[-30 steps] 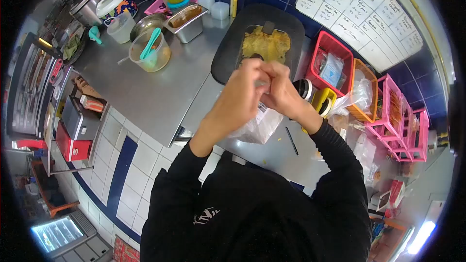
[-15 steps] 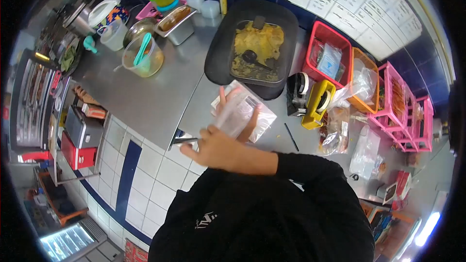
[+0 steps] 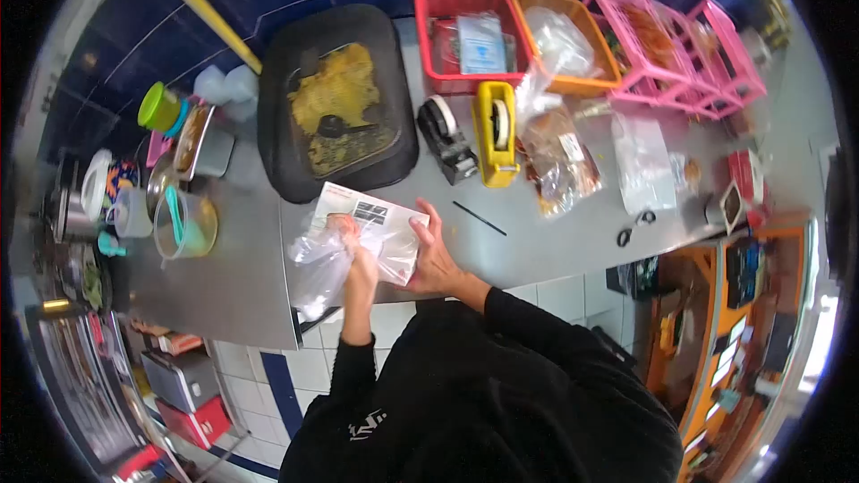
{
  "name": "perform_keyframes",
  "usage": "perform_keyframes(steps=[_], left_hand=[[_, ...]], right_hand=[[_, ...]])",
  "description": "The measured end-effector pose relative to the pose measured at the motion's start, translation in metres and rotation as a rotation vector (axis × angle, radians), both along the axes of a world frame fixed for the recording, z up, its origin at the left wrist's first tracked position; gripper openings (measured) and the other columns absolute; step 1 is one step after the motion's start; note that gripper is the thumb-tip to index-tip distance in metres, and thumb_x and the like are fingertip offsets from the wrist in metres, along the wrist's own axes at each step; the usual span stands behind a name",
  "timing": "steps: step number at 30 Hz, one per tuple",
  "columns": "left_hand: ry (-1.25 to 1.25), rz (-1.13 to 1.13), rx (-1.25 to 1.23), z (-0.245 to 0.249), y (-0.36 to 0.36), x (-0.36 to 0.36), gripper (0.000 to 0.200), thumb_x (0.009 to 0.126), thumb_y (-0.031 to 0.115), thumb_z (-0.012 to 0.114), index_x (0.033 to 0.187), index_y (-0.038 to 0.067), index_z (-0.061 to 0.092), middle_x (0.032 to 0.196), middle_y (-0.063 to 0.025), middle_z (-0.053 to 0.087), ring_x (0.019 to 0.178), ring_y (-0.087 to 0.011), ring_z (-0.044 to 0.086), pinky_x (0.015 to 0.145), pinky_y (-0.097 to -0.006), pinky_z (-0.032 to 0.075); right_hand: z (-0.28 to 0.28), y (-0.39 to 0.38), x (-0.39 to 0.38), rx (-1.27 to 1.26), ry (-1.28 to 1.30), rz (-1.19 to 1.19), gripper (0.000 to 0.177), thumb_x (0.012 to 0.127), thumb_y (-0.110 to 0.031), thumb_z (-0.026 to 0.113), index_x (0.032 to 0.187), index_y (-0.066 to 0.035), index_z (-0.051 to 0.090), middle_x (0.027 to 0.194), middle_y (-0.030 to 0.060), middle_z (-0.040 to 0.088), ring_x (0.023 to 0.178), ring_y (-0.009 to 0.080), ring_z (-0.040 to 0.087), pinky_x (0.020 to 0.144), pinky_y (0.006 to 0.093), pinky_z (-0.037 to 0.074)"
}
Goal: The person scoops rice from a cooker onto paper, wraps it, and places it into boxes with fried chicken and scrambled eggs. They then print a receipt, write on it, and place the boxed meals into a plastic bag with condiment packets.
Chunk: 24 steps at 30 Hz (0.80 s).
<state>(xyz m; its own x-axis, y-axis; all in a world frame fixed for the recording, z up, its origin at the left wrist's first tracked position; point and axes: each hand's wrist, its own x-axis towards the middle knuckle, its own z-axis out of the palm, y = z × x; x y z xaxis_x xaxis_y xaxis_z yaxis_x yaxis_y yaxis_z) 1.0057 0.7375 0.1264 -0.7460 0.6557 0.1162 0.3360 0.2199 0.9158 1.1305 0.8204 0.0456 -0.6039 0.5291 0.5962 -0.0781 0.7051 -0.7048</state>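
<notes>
A white box (image 3: 374,216) with a dark printed panel lies tilted within or under clear plastic, near the counter's front edge. My left hand (image 3: 347,237) is closed around the gathered plastic bag (image 3: 319,270) on the box's left part, and loose film hangs to the left. At the right edge of the box is my right hand (image 3: 432,253), its thumb on the top face and its other fingers partly hidden below. Above the box stands a black pan (image 3: 407,139) holding yellow food (image 3: 344,85) and a black utensil (image 3: 335,126).
Black (image 3: 446,139) and yellow (image 3: 497,134) tape dispensers stand right of the pan. Behind them are red (image 3: 465,84) and orange (image 3: 582,83) baskets. A black stick (image 3: 480,218), plastic packets (image 3: 557,161) and scissors (image 3: 625,237) lie rightward. A clear tub (image 3: 201,233) sits left.
The view has turned. My right hand has gone from across the box to its right edge. My left hand now clutches bunched plastic, and the box's printed face shows more clearly.
</notes>
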Motion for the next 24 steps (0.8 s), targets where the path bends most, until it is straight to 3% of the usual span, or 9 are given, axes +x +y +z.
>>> perform_keyframes(steps=[2, 5, 6, 10, 13, 18, 20, 22, 24], left_hand=[[0.052, -0.179, -0.068, 0.032, 0.003, -0.005, 0.014, 0.089, 0.023, 0.056, 0.091, 0.009, 0.056, 0.084, -0.0054, 0.052, 0.089, -0.0233, 0.049, 0.082, -0.0388, 0.035], [0.909, -0.606, -0.124, 0.089, 0.022, 0.008, 0.009, 0.077, 0.016, 0.055, 0.085, 0.010, 0.054, 0.090, -0.0020, 0.054, 0.097, -0.0225, 0.047, 0.084, -0.0417, 0.032], [0.905, -0.672, 0.024, 0.112, 0.041, 0.017, 0.013, 0.073, 0.014, 0.057, 0.085, 0.010, 0.056, 0.091, -0.0027, 0.056, 0.101, -0.0237, 0.047, 0.085, -0.0458, 0.032], [0.808, -0.874, 0.308, 0.122, 0.100, 0.075, 0.022, 0.071, 0.011, 0.058, 0.093, 0.009, 0.061, 0.093, -0.0088, 0.059, 0.109, -0.0292, 0.050, 0.085, -0.0485, 0.035], [0.713, -0.957, -0.254, 0.117, 0.100, 0.116, 0.033, 0.073, 0.021, 0.062, 0.102, 0.005, 0.058, 0.107, -0.0128, 0.056, 0.109, -0.0288, 0.048, 0.092, -0.0457, 0.033], [1.711, -0.686, -0.242, 0.085, 0.100, 0.203, 0.029, 0.074, 0.016, 0.061, 0.100, 0.003, 0.057, 0.103, -0.0133, 0.055, 0.101, -0.0301, 0.048, 0.087, -0.0442, 0.035], [1.403, -0.514, -0.381, 0.053, 0.112, 0.241, 0.028, 0.074, 0.015, 0.060, 0.100, 0.002, 0.057, 0.101, -0.0135, 0.054, 0.097, -0.0307, 0.048, 0.084, -0.0445, 0.035], [0.374, -0.257, -0.584, -0.011, 0.129, 0.283, 0.028, 0.076, 0.014, 0.059, 0.100, 0.002, 0.058, 0.097, -0.0135, 0.053, 0.092, -0.0312, 0.048, 0.081, -0.0458, 0.034], [0.494, -0.270, -0.510, -0.021, 0.136, 0.300, 0.031, 0.078, 0.019, 0.060, 0.103, 0.002, 0.058, 0.097, -0.0130, 0.053, 0.091, -0.0311, 0.047, 0.081, -0.0446, 0.033]], right_hand=[[0.044, 0.022, 0.028, -0.194, -0.071, 0.184, 0.118, 0.045, -0.027, 0.087, 0.142, -0.005, 0.022, 0.141, 0.0336, 0.020, 0.131, 0.0511, 0.025, 0.104, 0.0557, 0.030], [0.127, 0.096, 0.073, -0.321, -0.147, 0.524, 0.098, 0.052, -0.020, 0.081, 0.140, -0.007, 0.039, 0.142, 0.0211, 0.036, 0.129, 0.0355, 0.038, 0.105, 0.0443, 0.035], [0.134, 0.119, 0.079, -0.364, -0.118, 0.640, 0.094, 0.056, -0.018, 0.079, 0.141, -0.007, 0.040, 0.141, 0.0174, 0.042, 0.127, 0.0316, 0.043, 0.104, 0.0427, 0.036], [0.119, 0.208, 0.095, -0.153, -0.333, -0.166, 0.038, 0.078, -0.015, 0.069, 0.114, -0.006, 0.062, 0.107, 0.0191, 0.065, 0.095, 0.0335, 0.065, 0.082, 0.0396, 0.050], [0.094, 0.295, 0.166, -0.032, -0.229, -0.551, 0.018, 0.082, -0.012, 0.060, 0.098, -0.004, 0.066, 0.087, 0.0210, 0.067, 0.079, 0.0343, 0.067, 0.069, 0.0408, 0.052], [0.037, 0.388, 0.278, 0.016, -0.394, -0.493, 0.007, 0.077, -0.006, 0.059, 0.082, -0.004, 0.064, 0.075, 0.0156, 0.067, 0.072, 0.0331, 0.067, 0.064, 0.0392, 0.053], [0.031, 0.394, 0.292, 0.105, -0.496, -0.425, 0.007, 0.075, -0.005, 0.061, 0.080, -0.005, 0.065, 0.078, 0.0132, 0.066, 0.077, 0.0302, 0.066, 0.066, 0.0392, 0.053], [0.039, 0.392, 0.281, 0.233, -0.561, -0.423, 0.009, 0.071, -0.004, 0.064, 0.081, -0.005, 0.065, 0.080, 0.0101, 0.065, 0.082, 0.0257, 0.065, 0.069, 0.0388, 0.052], [0.033, 0.401, 0.273, 0.365, -0.521, -0.370, 0.006, 0.072, -0.009, 0.063, 0.077, -0.009, 0.067, 0.083, 0.0070, 0.065, 0.085, 0.0259, 0.062, 0.074, 0.0380, 0.049]])
